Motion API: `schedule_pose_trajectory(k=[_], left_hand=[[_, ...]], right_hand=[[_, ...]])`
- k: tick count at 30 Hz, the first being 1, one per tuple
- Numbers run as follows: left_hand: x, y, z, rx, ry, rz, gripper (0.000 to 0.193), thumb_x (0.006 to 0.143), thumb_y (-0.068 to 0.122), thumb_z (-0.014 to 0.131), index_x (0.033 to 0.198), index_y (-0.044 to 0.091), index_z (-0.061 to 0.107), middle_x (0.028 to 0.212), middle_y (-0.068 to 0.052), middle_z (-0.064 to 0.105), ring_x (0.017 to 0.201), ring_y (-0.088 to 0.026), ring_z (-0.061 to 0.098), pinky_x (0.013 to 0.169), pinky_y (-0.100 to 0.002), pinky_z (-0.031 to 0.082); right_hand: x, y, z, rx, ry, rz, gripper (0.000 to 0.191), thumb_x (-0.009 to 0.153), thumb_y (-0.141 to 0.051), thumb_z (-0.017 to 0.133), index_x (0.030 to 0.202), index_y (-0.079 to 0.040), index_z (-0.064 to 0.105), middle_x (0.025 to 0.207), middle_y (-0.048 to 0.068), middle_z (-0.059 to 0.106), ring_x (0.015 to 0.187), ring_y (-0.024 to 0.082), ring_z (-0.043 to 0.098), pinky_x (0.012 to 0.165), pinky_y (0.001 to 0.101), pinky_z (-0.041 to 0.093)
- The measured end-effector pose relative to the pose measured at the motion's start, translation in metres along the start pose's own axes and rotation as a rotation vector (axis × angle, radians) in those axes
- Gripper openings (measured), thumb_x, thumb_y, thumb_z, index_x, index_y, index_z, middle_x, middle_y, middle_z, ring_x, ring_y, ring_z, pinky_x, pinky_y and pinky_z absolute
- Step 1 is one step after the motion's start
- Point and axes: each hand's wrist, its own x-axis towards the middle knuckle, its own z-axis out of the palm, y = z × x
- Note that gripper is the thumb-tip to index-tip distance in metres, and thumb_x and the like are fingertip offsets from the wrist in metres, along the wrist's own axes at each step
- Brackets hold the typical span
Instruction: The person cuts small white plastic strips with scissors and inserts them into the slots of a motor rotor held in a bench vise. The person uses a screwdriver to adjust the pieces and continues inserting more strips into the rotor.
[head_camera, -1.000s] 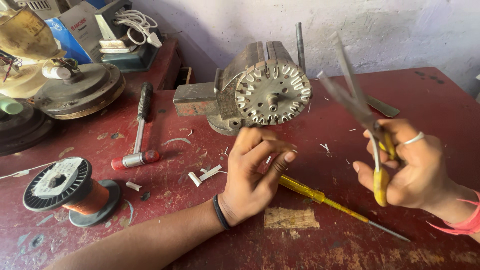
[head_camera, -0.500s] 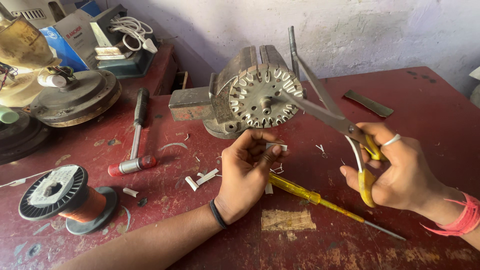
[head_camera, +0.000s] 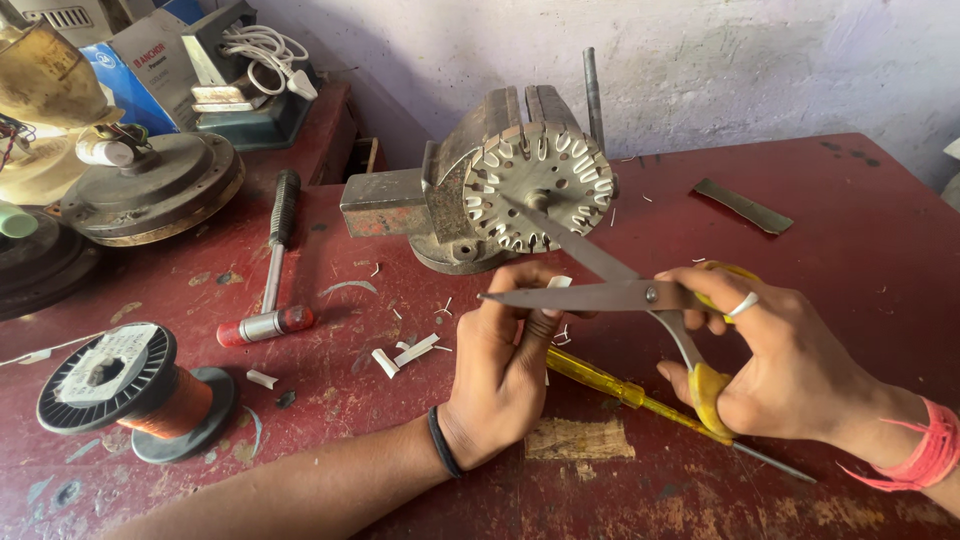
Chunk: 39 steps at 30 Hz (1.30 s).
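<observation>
My right hand (head_camera: 790, 355) grips yellow-handled scissors (head_camera: 610, 285) with the blades apart, tips pointing left. My left hand (head_camera: 505, 360) pinches a small white strip (head_camera: 557, 283) between the blades. Behind the hands a slotted round metal stator core (head_camera: 540, 185) sits clamped in a grey bench vise (head_camera: 440, 195). A yellow-handled screwdriver (head_camera: 640, 400) lies on the red table under my hands.
A hammer (head_camera: 272, 265) lies left of the vise. A copper wire spool (head_camera: 125, 390) stands at the front left. White strip scraps (head_camera: 405, 352) litter the table (head_camera: 840, 230). A flat metal strip (head_camera: 742, 205) lies at the back right. Fan motor parts (head_camera: 150, 185) and boxes crowd the far left.
My right hand has swung the scissors down from upright to level and brought them left to my left hand's strip. The view has moved closer.
</observation>
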Motion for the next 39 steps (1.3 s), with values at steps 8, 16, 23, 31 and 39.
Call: schedule_pose_trajectory(k=[8, 16, 23, 31, 39], left_hand=[[-0.002, 0.001, -0.005, 0.201, -0.057, 0.08, 0.008, 0.107, 0.005, 0.057, 0.111, 0.0, 0.062, 0.083, -0.003, 0.066, 0.077, -0.007, 0.06, 0.069, -0.024, 0.05], [-0.003, -0.004, -0.006, 0.211, -0.066, 0.15, 0.006, 0.104, 0.004, 0.06, 0.105, 0.0, 0.064, 0.088, -0.006, 0.068, 0.078, -0.009, 0.059, 0.069, -0.026, 0.049], [-0.005, -0.005, -0.009, 0.24, -0.069, 0.212, 0.007, 0.104, 0.003, 0.061, 0.109, 0.001, 0.066, 0.083, -0.006, 0.07, 0.074, -0.009, 0.066, 0.067, -0.026, 0.053], [-0.008, -0.008, -0.011, 0.214, -0.08, 0.186, 0.009, 0.104, 0.005, 0.063, 0.108, -0.001, 0.069, 0.079, -0.006, 0.069, 0.07, -0.01, 0.063, 0.063, -0.025, 0.052], [-0.008, -0.008, -0.015, 0.203, -0.091, 0.234, 0.008, 0.104, 0.003, 0.063, 0.109, -0.001, 0.068, 0.084, -0.008, 0.07, 0.073, -0.012, 0.067, 0.066, -0.027, 0.054]], right_hand=[[-0.006, -0.004, 0.004, 0.03, -0.063, 0.118, 0.065, 0.062, -0.014, 0.09, 0.12, -0.006, 0.063, 0.076, 0.0, 0.06, 0.067, 0.014, 0.057, 0.053, 0.0274, 0.05], [-0.01, -0.005, 0.007, 0.054, -0.089, 0.128, 0.06, 0.062, -0.016, 0.091, 0.115, -0.007, 0.064, 0.071, -0.002, 0.057, 0.056, 0.011, 0.055, 0.05, 0.0271, 0.047], [-0.013, 0.001, 0.008, 0.069, -0.083, 0.068, 0.068, 0.062, -0.016, 0.089, 0.123, -0.002, 0.063, 0.068, -0.002, 0.057, 0.052, 0.008, 0.056, 0.045, 0.0263, 0.045], [-0.02, 0.012, 0.007, 0.166, -0.197, 0.145, 0.07, 0.068, -0.012, 0.087, 0.131, 0.003, 0.059, 0.069, 0.0, 0.061, 0.052, 0.008, 0.059, 0.047, 0.0255, 0.054], [-0.02, 0.016, 0.007, 0.273, -0.208, 0.047, 0.065, 0.074, -0.005, 0.082, 0.133, 0.004, 0.056, 0.073, -0.002, 0.064, 0.059, 0.004, 0.055, 0.052, 0.0202, 0.058]])
